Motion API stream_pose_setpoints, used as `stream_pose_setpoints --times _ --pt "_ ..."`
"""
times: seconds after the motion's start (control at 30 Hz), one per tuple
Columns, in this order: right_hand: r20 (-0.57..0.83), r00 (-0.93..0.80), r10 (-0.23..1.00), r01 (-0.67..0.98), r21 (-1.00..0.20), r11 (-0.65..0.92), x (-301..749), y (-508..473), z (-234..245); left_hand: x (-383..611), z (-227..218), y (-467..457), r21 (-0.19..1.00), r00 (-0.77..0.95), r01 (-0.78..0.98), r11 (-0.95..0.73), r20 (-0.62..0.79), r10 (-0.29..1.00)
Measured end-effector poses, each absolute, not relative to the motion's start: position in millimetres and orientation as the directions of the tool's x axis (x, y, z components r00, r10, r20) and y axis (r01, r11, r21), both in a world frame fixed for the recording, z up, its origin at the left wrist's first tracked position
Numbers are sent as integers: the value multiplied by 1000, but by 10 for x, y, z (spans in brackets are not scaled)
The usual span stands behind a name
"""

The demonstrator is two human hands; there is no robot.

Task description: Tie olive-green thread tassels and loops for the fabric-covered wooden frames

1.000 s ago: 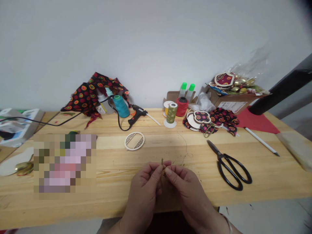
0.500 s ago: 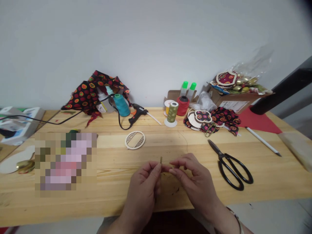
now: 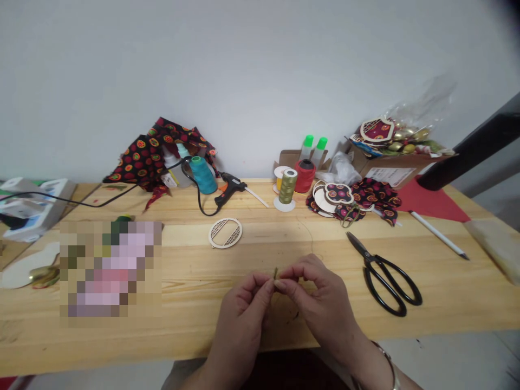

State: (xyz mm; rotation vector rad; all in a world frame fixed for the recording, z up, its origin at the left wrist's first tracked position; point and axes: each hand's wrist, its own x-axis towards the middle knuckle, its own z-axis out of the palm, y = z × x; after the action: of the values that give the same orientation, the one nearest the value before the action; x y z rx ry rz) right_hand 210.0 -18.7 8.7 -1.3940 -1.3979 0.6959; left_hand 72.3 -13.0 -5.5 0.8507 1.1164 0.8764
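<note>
Close to the table's front edge, my left hand is closed in a pinch on a short olive-green cord. Its end sticks up above the fingertips. My right hand is also closed, thumb and forefinger meeting the left fingertips at the cord. A fine thread lies on the wood behind the right hand and runs toward it; the part between the fingers is hidden. An oval wooden lattice frame lies beyond my left hand. Black-handled scissors rest to the right of my right hand.
Behind stand an olive thread spool, a red spool, a teal cone and a glue gun. Patterned fabric leans at the wall. A filled cardboard box and white pen are right. A blurred patch covers something left.
My right hand has moved left, so its fingertips now meet my left hand's at the cord. My left hand has shifted slightly right, and the cord end with it.
</note>
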Motion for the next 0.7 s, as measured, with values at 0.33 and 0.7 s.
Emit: stream_pose_setpoints --times 0.33,0.7 --pt "172 132 976 360 -926 114 2104 -204 98 736 -15 -128 911 238 -122 395 -360 902" --pt "169 149 974 381 -919 101 2104 -168 108 720 -28 -122 908 271 -54 416 -387 881"
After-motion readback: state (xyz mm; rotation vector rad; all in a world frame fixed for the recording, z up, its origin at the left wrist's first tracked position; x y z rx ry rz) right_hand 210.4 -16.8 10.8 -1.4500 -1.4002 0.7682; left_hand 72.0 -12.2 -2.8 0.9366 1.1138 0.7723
